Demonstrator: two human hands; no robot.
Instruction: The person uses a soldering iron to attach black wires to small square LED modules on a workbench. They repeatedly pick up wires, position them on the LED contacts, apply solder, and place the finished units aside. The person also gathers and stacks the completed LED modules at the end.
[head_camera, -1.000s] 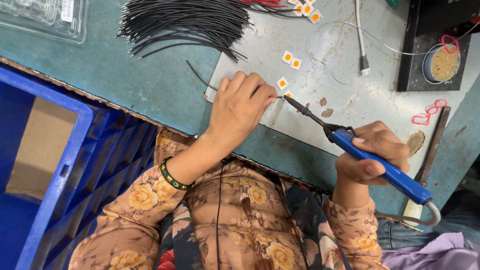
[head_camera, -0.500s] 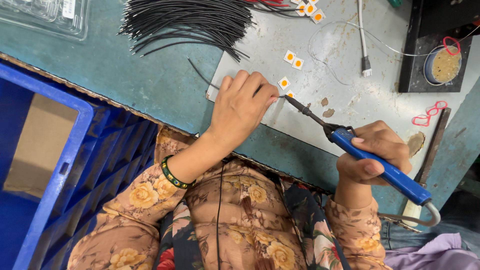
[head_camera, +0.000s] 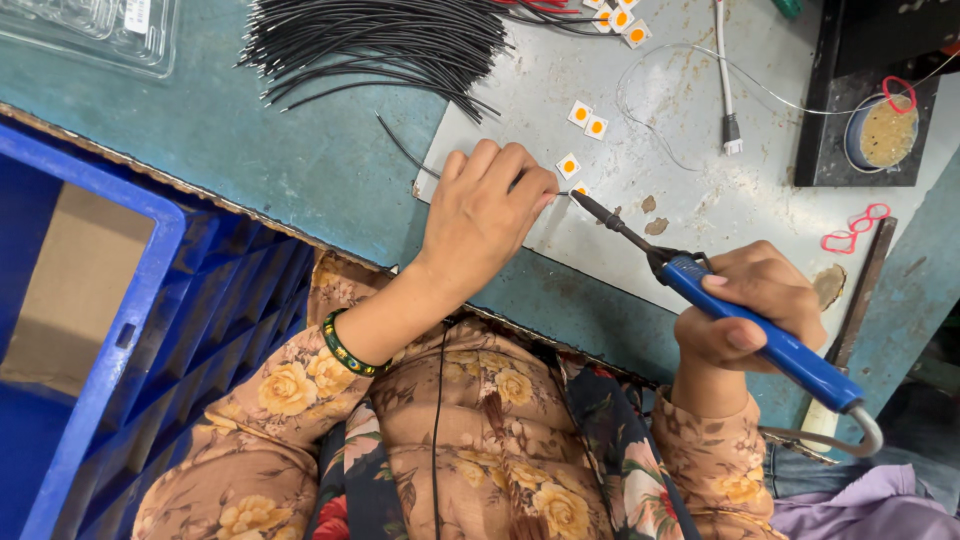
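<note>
Right hand (head_camera: 750, 305) gripping blue soldering iron (head_camera: 760, 335) — tip touching small white chip (head_camera: 578, 188); left hand (head_camera: 485, 215) pinching black wire (head_camera: 405, 152) on worktop (head_camera: 250, 150).

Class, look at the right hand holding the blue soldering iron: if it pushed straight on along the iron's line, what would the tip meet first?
The right hand aims the soldering iron up-left. Its tip would probably meet the small white square at the left hand's fingers first; depth is unclear.

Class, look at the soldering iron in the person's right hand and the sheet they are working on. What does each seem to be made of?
Soldering iron: the handle looks like glossy blue plastic, with a dark, dull shaft and tip, probably metal. Sheet: a thin, flat grey plate with a matt, stained and scuffed face; likely metal, though coated board cannot be ruled out.
</note>
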